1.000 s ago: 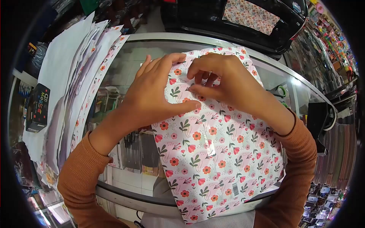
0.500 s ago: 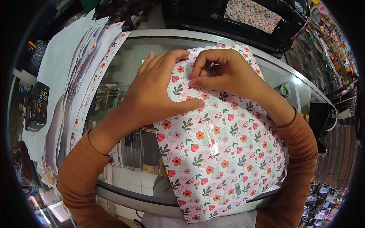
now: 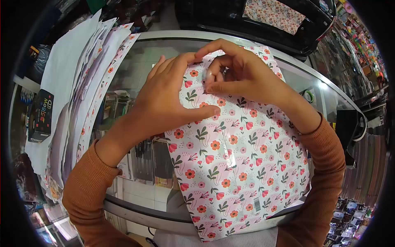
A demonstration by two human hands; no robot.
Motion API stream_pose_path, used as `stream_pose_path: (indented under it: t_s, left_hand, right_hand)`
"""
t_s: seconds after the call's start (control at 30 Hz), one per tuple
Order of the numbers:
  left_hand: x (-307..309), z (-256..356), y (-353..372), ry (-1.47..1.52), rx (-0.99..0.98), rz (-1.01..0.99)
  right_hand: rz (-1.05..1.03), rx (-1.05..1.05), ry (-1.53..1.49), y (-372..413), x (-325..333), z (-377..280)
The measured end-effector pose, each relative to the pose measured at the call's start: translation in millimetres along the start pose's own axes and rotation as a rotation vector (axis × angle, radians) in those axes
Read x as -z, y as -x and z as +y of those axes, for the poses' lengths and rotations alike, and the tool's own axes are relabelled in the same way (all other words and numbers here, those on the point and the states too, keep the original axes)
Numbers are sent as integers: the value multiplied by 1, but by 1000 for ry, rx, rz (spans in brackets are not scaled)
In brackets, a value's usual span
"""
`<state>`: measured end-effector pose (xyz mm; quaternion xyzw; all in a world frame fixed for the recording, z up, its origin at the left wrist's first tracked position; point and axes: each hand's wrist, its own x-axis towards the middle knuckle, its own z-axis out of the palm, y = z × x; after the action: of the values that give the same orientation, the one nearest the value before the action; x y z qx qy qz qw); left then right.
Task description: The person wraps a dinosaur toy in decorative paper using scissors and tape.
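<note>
A sheet of floral wrapping paper (image 3: 242, 164), white with pink and orange flowers, lies on the glass counter, with a strip of clear tape near its middle. My left hand (image 3: 164, 94) rests on the paper's upper left part, fingers and thumb spread, holding nothing. Over the upper middle of the paper is my right hand (image 3: 242, 76), its thumb and a bent finger pinched together on something small and shiny that I cannot make out. Its index finger reaches toward my left fingertips.
On the left stands a stack of large sheets (image 3: 66, 74), with a black box (image 3: 41, 115) beside it. Behind the counter (image 3: 164, 201) is a black machine (image 3: 214, 20) with floral paper on it. A green tape roll (image 3: 308, 96) lies at the right.
My right index finger has stretched out toward my left fingertips, while the thumb stays near the same spot. The paper and my left hand have shifted very slightly left.
</note>
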<state>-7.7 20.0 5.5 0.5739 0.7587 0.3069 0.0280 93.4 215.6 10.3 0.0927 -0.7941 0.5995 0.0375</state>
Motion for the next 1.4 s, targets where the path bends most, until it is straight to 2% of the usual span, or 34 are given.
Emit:
stream_pose_path:
  t_s: [0.23, 0.33, 0.43, 0.53, 0.63, 0.83, 0.93, 1.03, 1.13, 1.23, 1.4]
  left_hand:
    - [3, 2, -2, 73, 56, -42]
    - [3, 0, -1, -3, 41, -85]
    - [-2, -6, 1, -112, -16, -55]
    - [-4, -11, 2, -129, -34, -76]
    - [-4, -9, 1, -117, -10, -71]
    - [-3, -6, 1, -96, -5, -75]
    - [-3, -6, 1, -117, -14, -66]
    - [1, -2, 0, -119, -11, -83]
    - [-4, -9, 1, -119, -56, -43]
    - [-6, -11, 2, -147, -39, -29]
    - [-3, -9, -2, -133, -19, -59]
  right_hand:
    - [-43, 62, -14, -2, 4, 5]
    - [-35, 103, -6, -2, 3, 9]
    - [-28, 33, 144, 3, 2, -1]
    - [21, 209, 322, -1, 0, -3]
    - [-51, 98, 234, -1, 3, -4]
    - [-59, 101, 100, -10, 7, 8]
    - [-60, 14, -21, -11, 8, 5]
    - [-117, 124, 82, -15, 10, 7]
    - [-137, -19, 72, -16, 11, -6]
    - [-124, 20, -12, -21, 12, 8]
    - [-65, -63, 34, -25, 14, 5]
